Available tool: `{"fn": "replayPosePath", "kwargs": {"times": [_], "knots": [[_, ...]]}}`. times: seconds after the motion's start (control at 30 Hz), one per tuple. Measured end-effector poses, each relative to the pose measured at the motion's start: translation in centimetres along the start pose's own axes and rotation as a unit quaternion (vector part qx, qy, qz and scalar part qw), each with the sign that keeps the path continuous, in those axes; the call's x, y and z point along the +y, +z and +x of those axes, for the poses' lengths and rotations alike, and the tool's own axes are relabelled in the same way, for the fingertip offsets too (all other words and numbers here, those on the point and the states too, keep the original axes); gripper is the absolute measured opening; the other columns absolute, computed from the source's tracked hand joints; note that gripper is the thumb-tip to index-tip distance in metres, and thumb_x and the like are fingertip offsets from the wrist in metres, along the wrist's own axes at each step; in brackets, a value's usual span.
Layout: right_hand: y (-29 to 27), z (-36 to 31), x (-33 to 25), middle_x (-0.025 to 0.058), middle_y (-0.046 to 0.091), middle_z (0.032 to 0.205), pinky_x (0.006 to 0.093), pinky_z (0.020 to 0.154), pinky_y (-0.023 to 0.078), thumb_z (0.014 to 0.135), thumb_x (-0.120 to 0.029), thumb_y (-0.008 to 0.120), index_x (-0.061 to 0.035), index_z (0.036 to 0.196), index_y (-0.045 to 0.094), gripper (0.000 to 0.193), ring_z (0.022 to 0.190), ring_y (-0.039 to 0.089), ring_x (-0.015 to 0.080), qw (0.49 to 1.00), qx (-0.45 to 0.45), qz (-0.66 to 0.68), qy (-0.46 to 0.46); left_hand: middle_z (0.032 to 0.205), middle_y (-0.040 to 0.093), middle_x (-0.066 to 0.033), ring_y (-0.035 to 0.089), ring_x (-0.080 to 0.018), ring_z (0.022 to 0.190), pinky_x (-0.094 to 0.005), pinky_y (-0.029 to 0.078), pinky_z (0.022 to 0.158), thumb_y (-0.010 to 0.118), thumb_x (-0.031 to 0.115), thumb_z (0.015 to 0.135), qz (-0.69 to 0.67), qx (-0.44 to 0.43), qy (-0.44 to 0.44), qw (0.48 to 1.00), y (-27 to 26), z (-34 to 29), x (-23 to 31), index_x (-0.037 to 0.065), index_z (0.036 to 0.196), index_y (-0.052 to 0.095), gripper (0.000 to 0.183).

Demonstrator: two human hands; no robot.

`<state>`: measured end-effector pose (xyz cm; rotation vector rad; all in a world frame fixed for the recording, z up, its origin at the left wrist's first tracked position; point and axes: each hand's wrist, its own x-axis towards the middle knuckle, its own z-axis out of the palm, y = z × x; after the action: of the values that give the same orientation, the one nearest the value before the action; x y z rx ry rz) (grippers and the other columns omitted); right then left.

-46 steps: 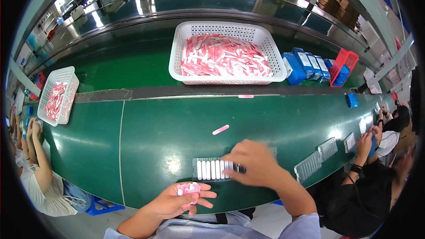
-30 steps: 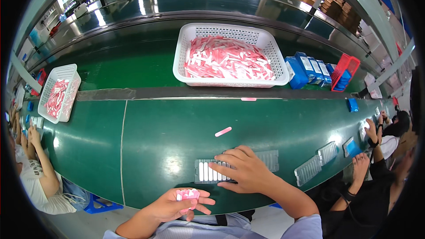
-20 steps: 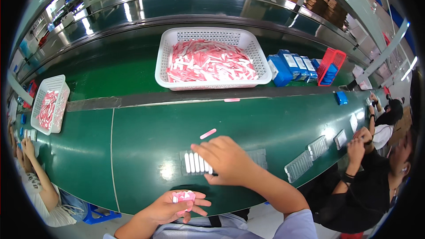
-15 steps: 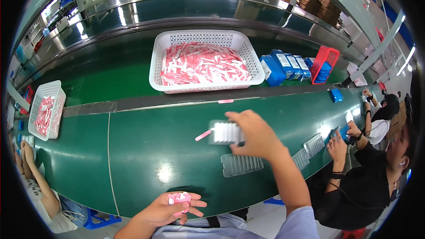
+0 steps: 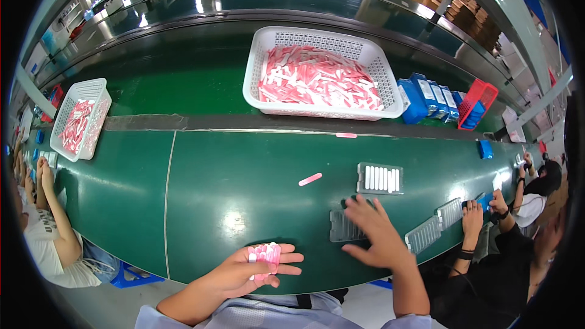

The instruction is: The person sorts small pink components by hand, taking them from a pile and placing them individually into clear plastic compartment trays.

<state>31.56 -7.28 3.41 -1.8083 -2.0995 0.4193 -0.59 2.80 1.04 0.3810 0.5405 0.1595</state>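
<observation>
Head view: your left hand [image 5: 244,271] cups a bunch of pink-and-white sticks [image 5: 264,254] at the near edge of the green belt [image 5: 201,189], fingers curled narrow around them. Your right hand [image 5: 375,237], fingers spread wide, presses on 1 empty clear tray [image 5: 346,226]. Keep that tray flat while loading it. A filled tray [image 5: 379,178] lies beyond; blue boxes [image 5: 429,97] stand beside the white basket [image 5: 323,73] at the far edge
</observation>
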Motion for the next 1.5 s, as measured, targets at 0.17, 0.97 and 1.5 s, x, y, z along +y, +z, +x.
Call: {"fn": "replayPosePath", "kwargs": {"times": [0.17, 0.97, 1.5], "knots": [[2.7, -0.2, -4.8, 0.0192, 0.038, 0.159, 0.0588, 0.118, 0.029, 0.088, -0.028, 0.076, -0.0046, 0.146, 0.048, 0.068, 0.150, 0.032, 0.0405, 0.993, -0.060, 0.104, -0.021, 0.151, 0.048, -0.0251, 0.055, -0.0379, 0.133, -0.0354, 0.056, 0.087, 0.049, 0.001, 0.100, 0.002, -0.004, -0.019, 1.000, 0.0, -0.5, 0.2, -0.004, 0.151, 0.038, 0.053], [4.8, 2.1, -6.1, 0.0030, 0.067, 0.118, 0.0418, 0.092, 0.050, 0.082, -0.030, 0.079, -0.0142, 0.102, 0.074, 0.026, 0.108, 0.064, 0.0225, 0.964, 0.047, -0.029, -0.261, 0.146, 0.052, -0.0278, 0.062, -0.0372, 0.125, -0.0344, 0.057, 0.077, 0.061, 0.012, 0.101, 0.026, -0.017, 0.003, 1.000, -2.5, -3.3, -1.0, -0.004, 0.149, 0.040, 0.055], [5.3, 3.4, -8.3, 0.0061, 0.066, 0.119, 0.0464, 0.092, 0.049, 0.072, -0.025, 0.086, -0.0143, 0.102, 0.074, 0.034, 0.112, 0.063, 0.0258, 0.987, 0.102, -0.006, -0.123, 0.146, 0.052, -0.0274, 0.061, -0.0369, 0.126, -0.0332, 0.056, 0.075, 0.054, 0.009, 0.104, 0.037, -0.015, 0.025, 0.999, -1.8, -2.8, 0.0, -0.004, 0.150, 0.041, 0.050]]}}
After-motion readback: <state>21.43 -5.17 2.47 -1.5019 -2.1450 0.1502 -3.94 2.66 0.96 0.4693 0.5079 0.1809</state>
